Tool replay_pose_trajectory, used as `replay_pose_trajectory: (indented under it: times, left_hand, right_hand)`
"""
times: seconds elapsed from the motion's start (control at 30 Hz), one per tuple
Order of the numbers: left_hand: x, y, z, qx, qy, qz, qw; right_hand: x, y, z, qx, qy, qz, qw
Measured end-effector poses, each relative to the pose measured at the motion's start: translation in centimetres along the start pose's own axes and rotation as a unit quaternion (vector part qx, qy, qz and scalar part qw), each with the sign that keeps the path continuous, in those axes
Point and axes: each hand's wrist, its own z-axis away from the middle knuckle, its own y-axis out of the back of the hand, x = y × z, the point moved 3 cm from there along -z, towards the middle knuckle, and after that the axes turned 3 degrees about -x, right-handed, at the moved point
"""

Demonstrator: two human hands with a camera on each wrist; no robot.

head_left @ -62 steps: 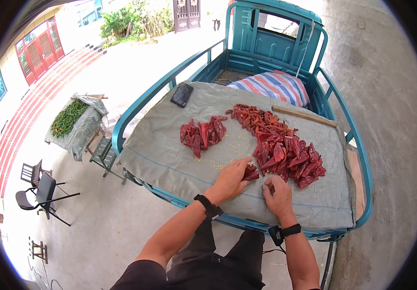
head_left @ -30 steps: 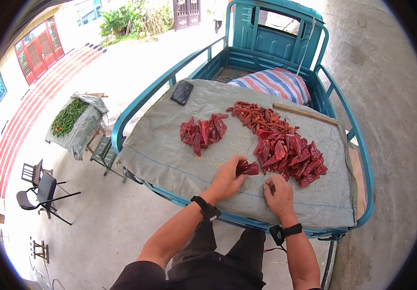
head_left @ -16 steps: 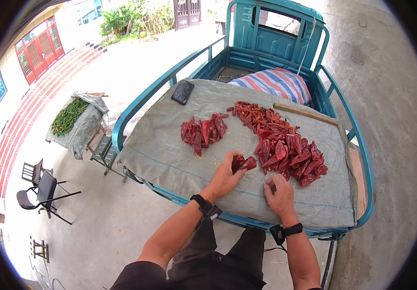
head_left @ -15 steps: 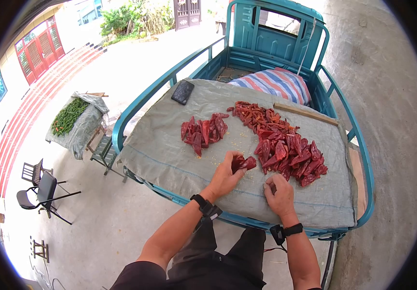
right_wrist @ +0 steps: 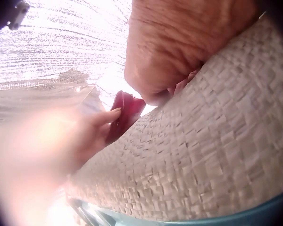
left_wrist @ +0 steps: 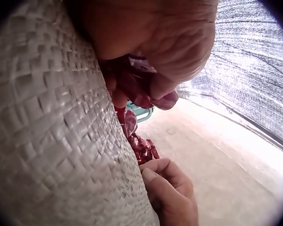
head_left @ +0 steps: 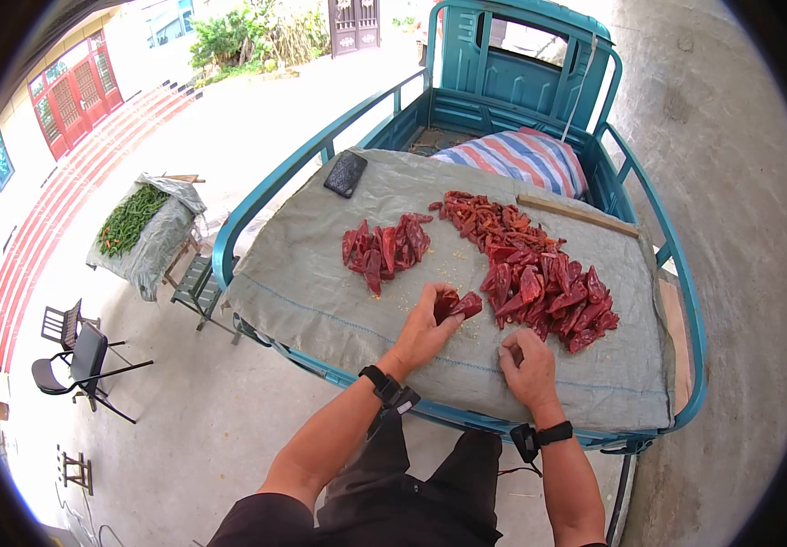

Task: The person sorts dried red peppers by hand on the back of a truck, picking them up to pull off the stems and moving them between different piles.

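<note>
In the head view my left hand point(head_left: 424, 334) grips a few dark red dried peppers point(head_left: 468, 305) just above the grey woven sheet point(head_left: 321, 301). The left wrist view shows the thumb pressed along these peppers point(left_wrist: 166, 101). My right hand point(head_left: 530, 367) rests on the sheet to the right, fingers curled in, with no pepper visible in it. Beyond it lies a large heap of red peppers point(head_left: 558, 296), joined at its far end to smaller orange-red ones point(head_left: 485, 221). A separate small pile of red peppers point(head_left: 384, 251) lies to the left.
A black phone-like object point(head_left: 345, 174) lies at the sheet's far left corner, a wooden strip point(head_left: 576, 215) at its far right. Blue-green rails point(head_left: 270, 196) of the cart flank the sheet. Behind is a striped bag point(head_left: 521, 159). Green peppers point(head_left: 131, 221) and chairs point(head_left: 88, 351) stand left.
My left hand has drawn the gripped peppers left, away from the large heap, and they now sit apart from it. My right hand has barely moved.
</note>
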Motion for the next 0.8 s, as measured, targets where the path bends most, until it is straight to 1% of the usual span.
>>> replay_pose_trajectory:
  times: [0.1,0.6,0.8]
  left_hand:
    - [0.0,0.0,0.01,-0.002,0.009,-0.005,1.0]
    - [0.16,0.02,-0.03,-0.013,0.01,0.01,1.0]
    - [-0.5,-0.05,-0.11,-0.008,0.02,0.028,0.999]
  right_hand:
    - [-0.01,0.02,-0.02,-0.004,-0.01,-0.006,1.0]
    - [0.07,0.08,-0.02,-0.001,-0.002,-0.016,1.0]
    - [0.14,0.19,0.05,-0.01,-0.016,-0.022,1.0]
